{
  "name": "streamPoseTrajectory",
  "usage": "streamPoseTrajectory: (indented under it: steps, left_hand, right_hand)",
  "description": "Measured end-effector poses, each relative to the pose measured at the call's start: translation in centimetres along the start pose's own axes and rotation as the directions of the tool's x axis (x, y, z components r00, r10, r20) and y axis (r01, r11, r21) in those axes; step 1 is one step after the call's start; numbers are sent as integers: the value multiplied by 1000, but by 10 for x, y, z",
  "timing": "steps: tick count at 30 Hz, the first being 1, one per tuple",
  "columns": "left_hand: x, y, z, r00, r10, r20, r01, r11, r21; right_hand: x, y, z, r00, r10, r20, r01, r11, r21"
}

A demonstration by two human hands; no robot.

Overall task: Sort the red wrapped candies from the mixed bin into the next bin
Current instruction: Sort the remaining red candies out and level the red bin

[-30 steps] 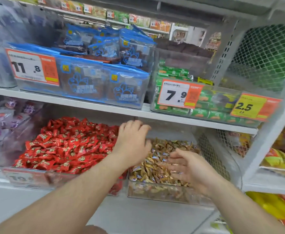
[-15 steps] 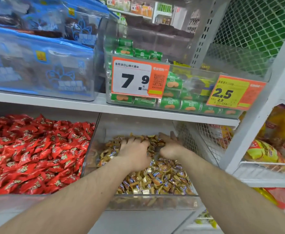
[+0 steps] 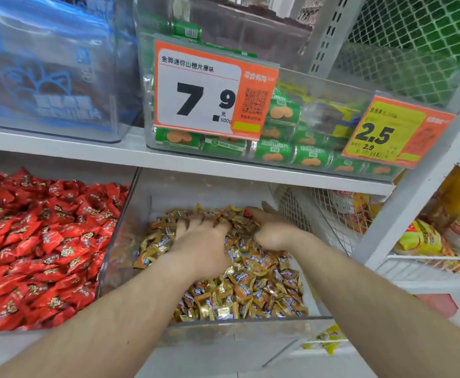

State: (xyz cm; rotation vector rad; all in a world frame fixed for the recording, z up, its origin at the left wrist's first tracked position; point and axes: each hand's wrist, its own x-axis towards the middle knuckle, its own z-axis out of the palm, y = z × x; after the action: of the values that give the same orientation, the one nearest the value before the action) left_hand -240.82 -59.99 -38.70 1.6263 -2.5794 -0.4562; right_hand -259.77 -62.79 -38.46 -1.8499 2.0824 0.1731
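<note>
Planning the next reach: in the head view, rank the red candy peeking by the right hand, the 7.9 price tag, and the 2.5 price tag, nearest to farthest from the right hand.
1. Red candy: at the right hand's fingertips, rear of the gold-candy bin.
2. 7.9 price tag: shelf above, left.
3. 2.5 price tag: shelf above, far right.

From my feed it's white store shelving (image 3: 59,148) – upper shelf carries a blue-packet tub (image 3: 46,77) upper left and a green-roll bin (image 3: 278,148) center; below sit the red-candy bin (image 3: 32,241) and gold-candy bin (image 3: 223,334).
</note>
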Motion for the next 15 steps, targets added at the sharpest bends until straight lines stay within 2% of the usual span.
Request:
streamPoseTrajectory:
  steps: [4,7,9,11,12,15]
  left_hand:
    - [0,-6,-1,999,-26,-19,26,1000,-9]
    - [1,-5,-1,999,-33,-21,33,999,-35]
    - [1,-4,-2,1000,-26,-17,25,999,-45]
    - [1,-5,-2,999,-28,-25,27,998,-53]
    - [0,-6,-2,999,-34,-32,33,998,-59]
    - [-2,-10,-2,997,-60,-58,54,994,-90]
  right_hand:
    - [-8,-7,4,969,83,231,-50,988,-144]
    - [-21,-5,-4,943,111,313,-12,953,-302]
    - [-18,-4,-15,969,60,242,23,946,-324]
    - [-4,-4,-19,1000,10,25,-4,978,-209]
    - [7,-5,-16,999,1,-32,-5,991,-130]
    - [27,-15,1,1000,-9,21,11,995,-99]
